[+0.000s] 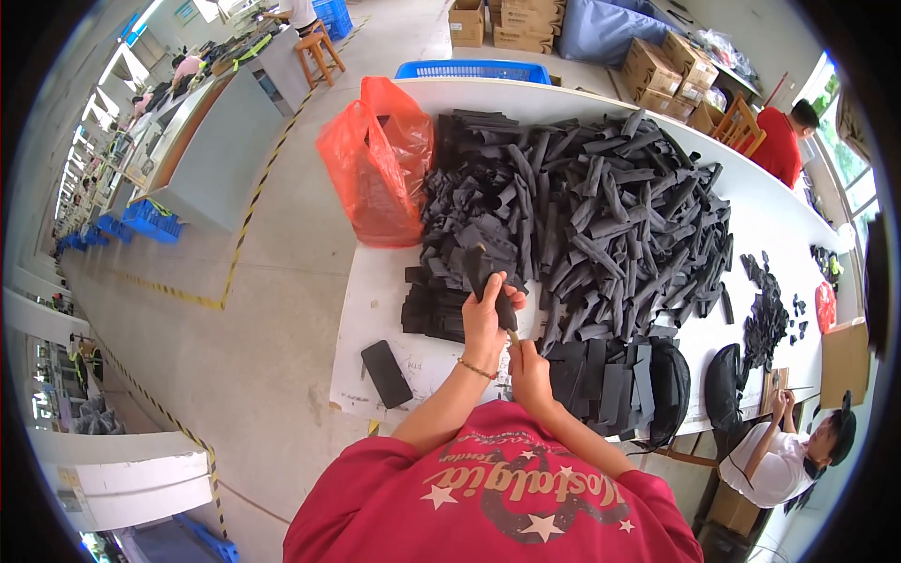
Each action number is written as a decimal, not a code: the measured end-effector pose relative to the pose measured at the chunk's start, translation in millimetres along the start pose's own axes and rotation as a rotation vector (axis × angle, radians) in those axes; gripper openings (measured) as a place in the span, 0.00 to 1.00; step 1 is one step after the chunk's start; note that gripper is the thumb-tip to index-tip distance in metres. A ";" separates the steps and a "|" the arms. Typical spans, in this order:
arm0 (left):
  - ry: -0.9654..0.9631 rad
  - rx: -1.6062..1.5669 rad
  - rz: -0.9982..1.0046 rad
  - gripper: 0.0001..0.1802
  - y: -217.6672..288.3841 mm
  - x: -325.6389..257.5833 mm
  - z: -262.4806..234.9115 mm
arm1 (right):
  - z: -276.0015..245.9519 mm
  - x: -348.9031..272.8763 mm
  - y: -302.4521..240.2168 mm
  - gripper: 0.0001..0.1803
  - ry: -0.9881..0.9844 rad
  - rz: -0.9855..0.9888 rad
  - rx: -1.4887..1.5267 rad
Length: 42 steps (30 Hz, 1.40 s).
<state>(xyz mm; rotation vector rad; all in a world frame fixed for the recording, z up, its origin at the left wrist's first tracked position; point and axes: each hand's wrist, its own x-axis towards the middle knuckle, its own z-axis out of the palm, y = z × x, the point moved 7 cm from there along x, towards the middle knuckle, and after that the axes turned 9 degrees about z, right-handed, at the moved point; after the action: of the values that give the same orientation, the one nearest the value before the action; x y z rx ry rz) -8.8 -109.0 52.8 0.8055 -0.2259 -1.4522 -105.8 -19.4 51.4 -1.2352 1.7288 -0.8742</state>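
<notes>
I've got one black strip [481,272] up in my left hand [485,324], fingers wrapped tight round it, just above the near edge of the bench [375,310]. My right hand [528,368] sits right below it, closed on a thin stick-like tool [512,330] whose tip meets the strip's lower end; what the tool is, I can't tell. As I read it, I'm working this one piece with the tool, and the next move needs a steady grip and the tip kept on the strip.

Beside my left hand lies a flat stack of black pieces [434,305], and behind it the big heap of rolled black strips [601,206]. A dark phone [387,373] lies near the bench corner.

The orange plastic bag [375,159] slumps at the bench's far left, contents hidden. Beyond it a blue crate [474,70]; its inside doesn't show.
</notes>
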 end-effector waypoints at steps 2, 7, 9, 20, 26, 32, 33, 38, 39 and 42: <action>0.050 0.025 0.037 0.14 8.5 3.7 0.0 | 1.8 -8.6 7.7 0.11 -0.050 0.039 -0.019; 0.108 0.123 0.138 0.13 28.9 16.0 -16.1 | -7.7 -39.9 20.5 0.10 -0.207 0.031 -0.028; 0.121 0.162 0.198 0.14 43.5 26.6 -26.6 | -16.6 -53.5 32.5 0.10 -0.369 0.113 -0.033; 0.140 -0.209 -0.098 0.13 -24.2 37.9 -12.3 | -89.4 -34.7 -21.9 0.11 0.141 -0.086 0.029; 0.076 0.126 -0.083 0.14 -21.0 9.6 3.1 | -66.2 21.8 -27.1 0.04 0.139 -0.097 0.427; 0.205 0.083 -0.009 0.13 -14.2 18.2 -22.4 | -53.6 18.2 -49.5 0.08 0.023 -0.307 0.191; 0.239 0.082 0.003 0.13 -15.9 21.0 -27.3 | -52.3 19.0 -48.5 0.07 0.040 -0.291 0.168; -0.448 0.610 0.155 0.16 -13.2 20.4 20.4 | -62.6 55.8 -29.2 0.05 0.187 -0.145 0.289; -0.669 0.840 0.197 0.14 -18.0 12.3 28.2 | -66.5 62.5 -30.6 0.04 0.187 -0.178 0.245; -0.812 0.756 -0.298 0.14 -37.9 0.7 28.9 | -80.2 81.1 -46.6 0.03 0.186 -0.315 0.065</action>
<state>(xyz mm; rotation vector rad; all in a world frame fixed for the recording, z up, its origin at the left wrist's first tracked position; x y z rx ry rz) -55.7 -116.6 50.5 0.8098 -1.3801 -1.9501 -175.0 -104.0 108.4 -1.4443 1.6572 -1.2554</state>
